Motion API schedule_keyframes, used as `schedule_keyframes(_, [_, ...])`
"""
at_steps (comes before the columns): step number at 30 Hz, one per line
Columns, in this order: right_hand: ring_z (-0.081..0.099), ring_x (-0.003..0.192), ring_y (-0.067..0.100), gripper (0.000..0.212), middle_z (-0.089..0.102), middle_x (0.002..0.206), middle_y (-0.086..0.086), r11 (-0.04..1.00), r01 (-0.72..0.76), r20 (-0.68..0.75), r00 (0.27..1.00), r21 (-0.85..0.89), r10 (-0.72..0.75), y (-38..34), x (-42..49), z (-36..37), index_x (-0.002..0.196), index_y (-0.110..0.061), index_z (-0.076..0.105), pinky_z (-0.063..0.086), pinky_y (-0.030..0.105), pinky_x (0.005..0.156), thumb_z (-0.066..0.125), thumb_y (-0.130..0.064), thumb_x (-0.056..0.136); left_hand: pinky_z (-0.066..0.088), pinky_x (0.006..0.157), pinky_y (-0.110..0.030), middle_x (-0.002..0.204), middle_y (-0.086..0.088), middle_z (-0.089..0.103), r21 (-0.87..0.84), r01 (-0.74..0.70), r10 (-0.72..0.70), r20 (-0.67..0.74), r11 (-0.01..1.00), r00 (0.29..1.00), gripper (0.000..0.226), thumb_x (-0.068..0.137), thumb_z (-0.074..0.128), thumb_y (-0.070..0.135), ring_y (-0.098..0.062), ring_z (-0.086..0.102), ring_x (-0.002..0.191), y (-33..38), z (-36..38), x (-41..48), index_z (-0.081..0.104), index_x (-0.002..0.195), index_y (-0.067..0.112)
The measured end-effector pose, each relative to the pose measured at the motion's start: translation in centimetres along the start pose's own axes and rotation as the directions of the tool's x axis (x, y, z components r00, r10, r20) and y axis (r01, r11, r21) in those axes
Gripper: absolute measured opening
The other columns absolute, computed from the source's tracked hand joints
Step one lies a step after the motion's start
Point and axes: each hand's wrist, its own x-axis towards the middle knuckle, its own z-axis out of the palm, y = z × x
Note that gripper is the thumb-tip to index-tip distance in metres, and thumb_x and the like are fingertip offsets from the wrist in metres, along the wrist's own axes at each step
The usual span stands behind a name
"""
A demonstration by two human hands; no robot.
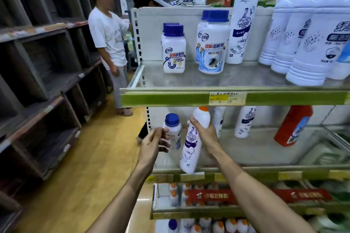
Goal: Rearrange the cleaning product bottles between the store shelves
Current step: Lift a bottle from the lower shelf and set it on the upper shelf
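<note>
Two hands work at the middle metal shelf (265,149): the right hand (205,134) is closed around the neck of a tall white orange-capped toilet-cleaner bottle (191,145), tilted, base at the shelf's front edge, while the left hand (153,143), fingers loosely spread and empty, reaches toward the upright blue-capped white bottle (173,130) just behind it.

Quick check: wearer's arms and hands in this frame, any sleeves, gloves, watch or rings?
Both forearms are bare right to the bottom edge of the frame; no sleeve shows. The left hand and right hand wear no gloves. No watch, band or strap at either wrist, and no rings that I can make out, though the fingers are slightly blurred.
</note>
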Motion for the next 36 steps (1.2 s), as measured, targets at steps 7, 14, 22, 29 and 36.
schedule_keyframes(7, [0.069, 0.061, 0.026, 0.087, 0.070, 0.077, 0.015, 0.872, -0.243, 0.213, 0.963, 0.425, 0.165, 0.2, -3.8, -0.7, 0.118, -0.001, 0.063, 0.060, 0.037, 0.064, 0.083, -0.061, 0.058, 0.050, 0.058, -0.030, 0.084, -0.011, 0.063, -0.049, 0.031, -0.029, 0.041, 0.998, 0.999, 0.038, 0.103, 0.044, 0.031, -0.023, 0.060, 0.069, -0.4, -0.1, -1.5, 0.064, 0.105, 0.000])
schedule_keyframes(14, [0.069, 0.067, 0.026, 0.088, 0.071, 0.083, 0.014, 0.899, -0.247, 0.318, 0.939, 0.362, 0.130, -0.3, -6.6, -2.6, 0.104, -0.005, 0.065, 0.060, 0.036, 0.069, 0.092, -0.065, 0.045, 0.053, 0.060, -0.030, 0.081, -0.005, 0.067, -0.050, 0.033, -0.028, 0.092, 0.998, 0.995, 0.038, 0.103, 0.043, 0.032, -0.022, 0.062, 0.070, -1.1, 1.1, -3.0, 0.062, 0.108, 0.000])
schedule_keyframes(22, [0.069, 0.072, 0.027, 0.081, 0.070, 0.085, 0.014, 0.950, -0.069, 0.424, 0.903, 0.303, -0.070, -7.5, -9.9, -5.1, 0.104, -0.004, 0.068, 0.059, 0.041, 0.075, 0.088, -0.065, 0.053, 0.052, 0.068, -0.039, 0.089, -0.015, 0.066, -0.006, 0.000, 0.001, 0.131, 1.000, 0.991, 0.033, 0.105, 0.040, 0.029, -0.030, 0.062, 0.078, -0.7, 3.9, -3.5, 0.065, 0.108, 0.007])
schedule_keyframes(29, [0.069, 0.055, 0.022, 0.048, 0.070, 0.067, 0.009, 0.893, 0.027, 0.422, 0.875, 0.450, -0.238, -19.5, -10.2, -7.2, 0.073, -0.011, 0.077, 0.060, 0.033, 0.057, 0.068, -0.058, 0.065, 0.054, 0.061, -0.025, 0.083, -0.016, 0.067, -0.087, -0.077, 0.090, 0.162, 0.993, 0.983, 0.039, 0.098, 0.045, 0.033, -0.024, 0.062, 0.072, 3.8, 7.7, -4.5, 0.066, 0.103, 0.000])
schedule_keyframes(36, [0.067, 0.061, 0.021, 0.057, 0.070, 0.070, 0.006, 0.909, 0.087, 0.402, 0.876, 0.408, -0.265, -24.3, -7.8, -9.2, 0.075, -0.013, 0.076, 0.059, 0.035, 0.069, 0.056, -0.066, 0.071, 0.057, 0.074, -0.026, 0.102, -0.009, 0.077, -0.031, -0.215, 0.214, 0.319, 0.976, 0.923, 0.047, 0.096, 0.038, 0.040, -0.023, 0.072, 0.095, 10.2, 12.7, -6.1, 0.067, 0.109, 0.006])
